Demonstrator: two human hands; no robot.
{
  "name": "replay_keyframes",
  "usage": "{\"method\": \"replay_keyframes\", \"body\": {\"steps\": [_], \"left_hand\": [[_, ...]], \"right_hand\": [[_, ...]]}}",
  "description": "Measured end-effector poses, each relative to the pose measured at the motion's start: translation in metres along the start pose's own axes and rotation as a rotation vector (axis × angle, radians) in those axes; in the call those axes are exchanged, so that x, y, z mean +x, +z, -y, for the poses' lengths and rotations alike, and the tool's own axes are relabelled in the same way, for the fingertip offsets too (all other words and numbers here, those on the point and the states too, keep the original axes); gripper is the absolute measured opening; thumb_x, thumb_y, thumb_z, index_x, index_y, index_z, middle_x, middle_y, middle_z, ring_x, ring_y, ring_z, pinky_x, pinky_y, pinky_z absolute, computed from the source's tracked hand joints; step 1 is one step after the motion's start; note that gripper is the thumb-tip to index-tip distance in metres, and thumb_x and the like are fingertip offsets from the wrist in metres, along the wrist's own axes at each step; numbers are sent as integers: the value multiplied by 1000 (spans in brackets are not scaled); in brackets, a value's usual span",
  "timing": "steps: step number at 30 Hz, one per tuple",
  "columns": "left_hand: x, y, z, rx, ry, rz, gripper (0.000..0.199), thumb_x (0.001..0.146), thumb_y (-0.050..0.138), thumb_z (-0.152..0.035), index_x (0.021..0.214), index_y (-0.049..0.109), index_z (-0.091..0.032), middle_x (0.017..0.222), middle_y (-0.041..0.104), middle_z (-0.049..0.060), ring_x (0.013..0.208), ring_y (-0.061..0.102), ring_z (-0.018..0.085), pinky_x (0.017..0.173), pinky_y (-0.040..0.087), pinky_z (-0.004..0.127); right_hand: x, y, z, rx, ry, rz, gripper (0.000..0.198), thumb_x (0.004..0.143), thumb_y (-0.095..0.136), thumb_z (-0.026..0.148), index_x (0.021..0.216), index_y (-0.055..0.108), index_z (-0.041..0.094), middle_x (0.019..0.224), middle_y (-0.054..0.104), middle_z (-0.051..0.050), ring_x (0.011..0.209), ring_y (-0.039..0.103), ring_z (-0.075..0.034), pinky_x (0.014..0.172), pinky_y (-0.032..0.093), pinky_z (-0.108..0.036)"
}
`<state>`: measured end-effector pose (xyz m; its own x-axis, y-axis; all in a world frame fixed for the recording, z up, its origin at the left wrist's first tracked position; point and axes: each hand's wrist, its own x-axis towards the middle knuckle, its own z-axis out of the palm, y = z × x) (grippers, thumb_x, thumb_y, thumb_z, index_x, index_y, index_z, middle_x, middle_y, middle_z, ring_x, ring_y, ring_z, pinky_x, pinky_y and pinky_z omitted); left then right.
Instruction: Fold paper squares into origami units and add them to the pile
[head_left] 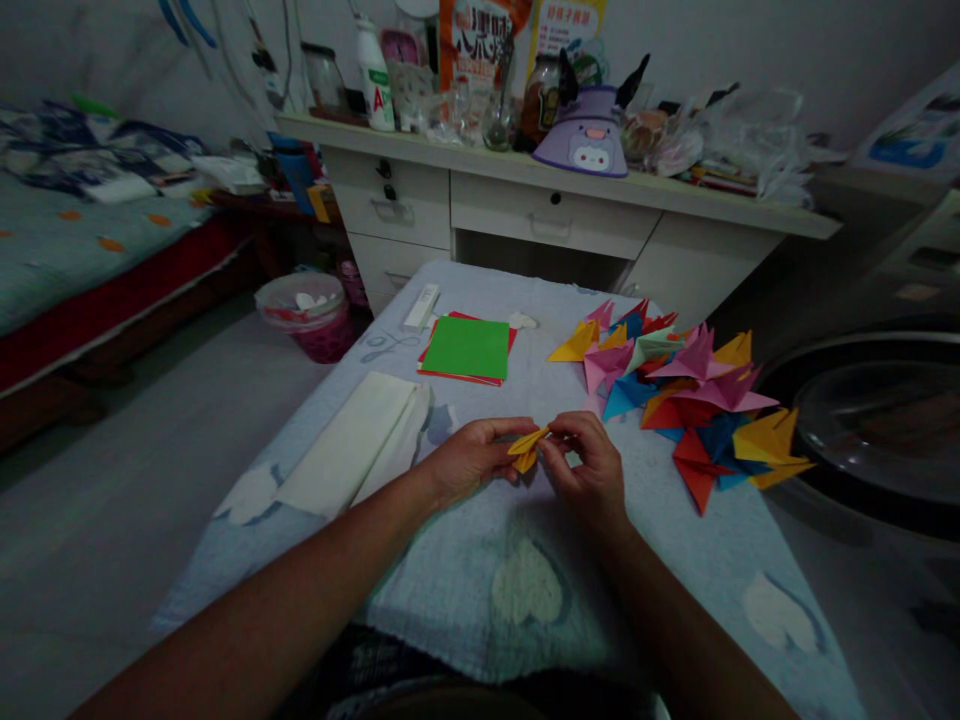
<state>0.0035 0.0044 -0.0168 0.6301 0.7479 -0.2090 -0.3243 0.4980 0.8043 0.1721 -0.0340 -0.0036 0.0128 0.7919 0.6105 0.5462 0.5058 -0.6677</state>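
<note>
Between both hands, above the near middle of the cloth, is a small folded yellow origami paper (527,450). My left hand (476,458) grips its left side between thumb and fingers. On the other side my right hand (587,462) pinches the paper's upper right end with thumb and forefinger. Beyond the hands lies a stack of square coloured paper (466,347), green on top with red edges showing. A pile of folded paper cranes (694,390) in pink, yellow, blue, red and pale green spreads to the right.
A pale blue patterned cloth (517,580) covers the table. On its left lie a folded white cloth or paper (349,440) and a narrow white box (421,307). Behind stands a white desk (510,195) with jars and a purple visor (585,140). A pink bin (319,320) is left.
</note>
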Motion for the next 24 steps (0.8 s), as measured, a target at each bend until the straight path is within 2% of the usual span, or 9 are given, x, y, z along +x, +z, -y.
{"method": "replay_keyframes", "body": {"steps": [5, 10, 15, 20, 24], "left_hand": [[0, -2, 0, 12, -5, -7, 58, 66, 79, -18, 120, 61, -11, 92, 69, 10, 74, 64, 16, 59, 44, 24], [0, -2, -1, 33, 21, 45, 46, 69, 77, -22, 113, 65, -12, 97, 69, 11, 78, 65, 15, 58, 46, 22], [-1, 0, -3, 10, 22, 49, 43, 69, 79, -24, 108, 65, -14, 97, 68, 9, 80, 67, 16, 62, 51, 23], [-3, 2, -4, -8, 17, 30, 37, 67, 81, -25, 95, 60, -14, 97, 69, 7, 77, 69, 17, 58, 51, 22], [-2, 1, -3, -8, 18, 38, 36, 72, 78, -29, 98, 60, -13, 99, 69, 9, 75, 69, 16, 62, 52, 24]], "right_hand": [[-3, 2, -1, 53, 49, -19, 12, 83, 60, 13, 91, 57, 23, 86, 56, -1, 76, 58, -14, 59, 53, -24], [-5, 4, -3, 69, 86, -46, 12, 83, 60, 16, 92, 59, 23, 87, 59, -1, 77, 60, -14, 61, 55, -26], [-3, 3, -2, 35, 80, -42, 9, 83, 60, 17, 89, 57, 23, 83, 57, -1, 76, 59, -14, 60, 53, -26], [-4, 3, -3, 1, 111, -48, 10, 83, 61, 20, 90, 56, 23, 80, 56, 0, 72, 59, -14, 62, 52, -26], [-5, 3, -4, -38, 105, -37, 10, 82, 62, 21, 90, 56, 23, 78, 56, 1, 69, 57, -13, 63, 49, -27]]}}
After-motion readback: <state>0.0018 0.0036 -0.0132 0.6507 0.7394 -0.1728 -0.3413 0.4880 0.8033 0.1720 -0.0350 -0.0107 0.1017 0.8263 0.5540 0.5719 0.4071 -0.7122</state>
